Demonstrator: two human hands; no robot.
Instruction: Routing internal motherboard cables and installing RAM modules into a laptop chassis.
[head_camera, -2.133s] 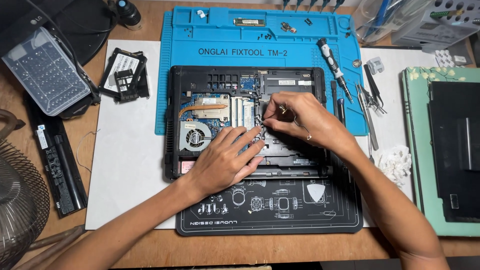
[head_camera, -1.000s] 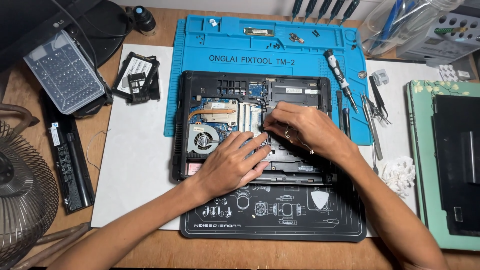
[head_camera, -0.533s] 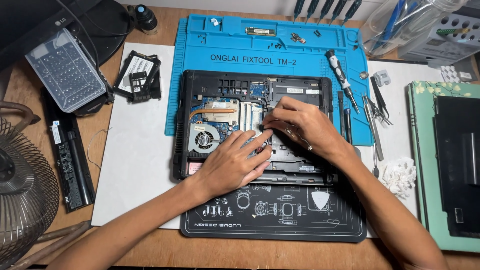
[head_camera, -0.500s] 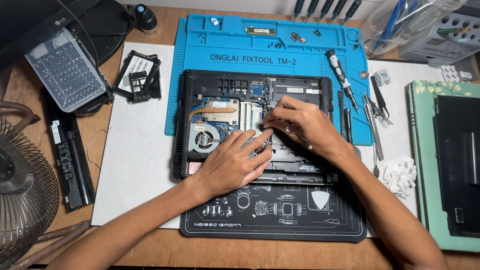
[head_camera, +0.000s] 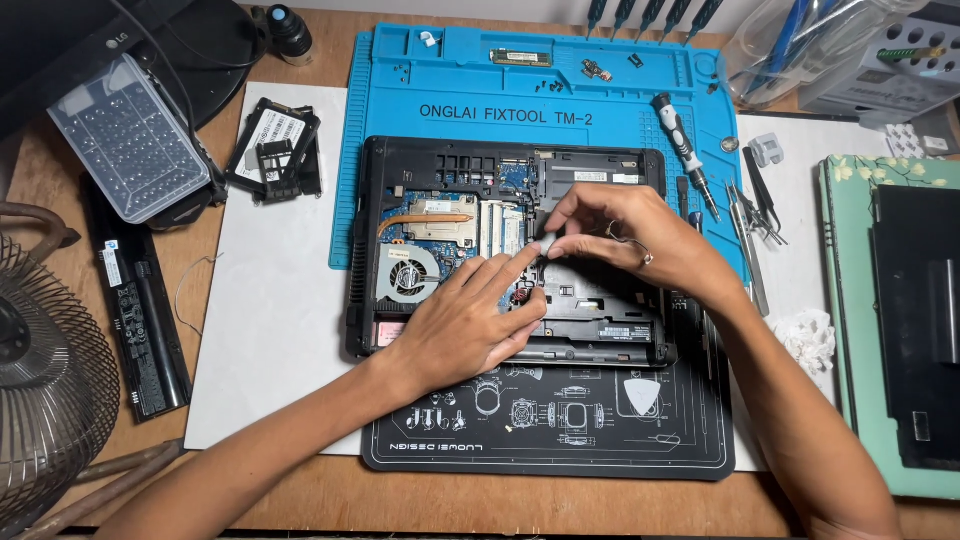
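Left hand: the left hand (head_camera: 465, 325) lies flat on the opened laptop (head_camera: 505, 250) in the middle of the frame, fingers loosely spread, forefinger stretched toward a small pale part (head_camera: 547, 241) just above it.
Right hand: the right hand (head_camera: 625, 240) comes in from the right, thumb and forefinger pinched on that small pale part, the other fingers curled; a ring shows on one finger.
Small pale part: at the centre of the laptop's open bay, just right of the memory slots, between the two hands' fingertips; what it is cannot be told.
Laptop: bottom cover off, lying across the lower edge of a blue repair mat (head_camera: 400, 110) and the upper edge of a black mat (head_camera: 600, 440); its round fan (head_camera: 408, 275) and copper heat pipe (head_camera: 425, 217) sit left of centre.
Right of laptop: a screwdriver (head_camera: 684, 150) lies slanted on the blue mat, tweezers (head_camera: 762, 205) beside it, a crumpled white tissue (head_camera: 808, 335) lower down.
Left side: a long black battery (head_camera: 135, 300) on the desk (head_camera: 60, 170), a clear box of bits (head_camera: 130, 140) at upper left, a black drive caddy (head_camera: 275, 150) near the blue mat's left edge.
Far right: a pale green tray (head_camera: 850, 300) holding a black panel (head_camera: 915, 320).
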